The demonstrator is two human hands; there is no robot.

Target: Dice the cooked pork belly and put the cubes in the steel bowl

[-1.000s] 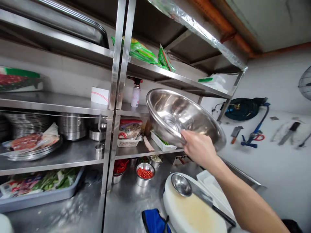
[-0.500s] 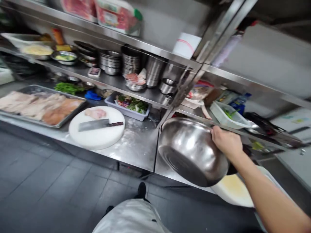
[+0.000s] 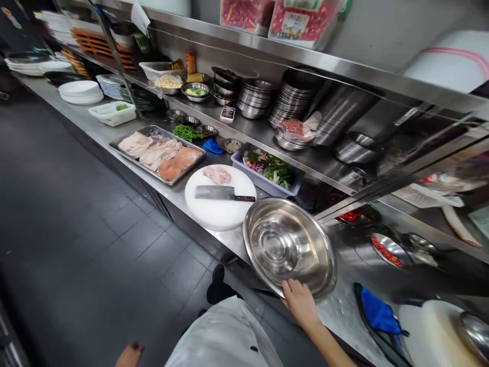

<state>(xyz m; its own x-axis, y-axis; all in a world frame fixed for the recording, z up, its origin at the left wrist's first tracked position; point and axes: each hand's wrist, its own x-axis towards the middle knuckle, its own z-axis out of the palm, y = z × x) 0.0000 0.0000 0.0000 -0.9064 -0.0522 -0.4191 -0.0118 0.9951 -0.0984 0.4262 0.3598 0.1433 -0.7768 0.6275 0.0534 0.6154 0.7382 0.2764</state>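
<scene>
My right hand [image 3: 300, 302] grips the near rim of a large stainless steel basin [image 3: 273, 244], fingers inside and curled over the edge. The basin tilts toward me and its shiny inside shows nothing in it. Left of it, a round white cutting board [image 3: 214, 214] carries a cleaver [image 3: 214, 192] with a dark handle and a piece of raw pale meat [image 3: 217, 176]. Only a small part of my left hand [image 3: 130, 354] shows at the bottom edge, over the floor; its fingers are mostly cut off.
A metal tray [image 3: 168, 181] of raw meat slabs lies left of the board. Behind stands a lilac tub [image 3: 263, 184] of chopped vegetables. A steel shelf [image 3: 324, 178] with stacked bowls overhangs the counter. At right are a blue cloth [image 3: 378, 311] and a bowl of chopped red pepper [image 3: 389, 250].
The basin has turned from showing its underside to showing its inside, and now sits close beside the cutting board. The view has swung left. My left hand has come into view.
</scene>
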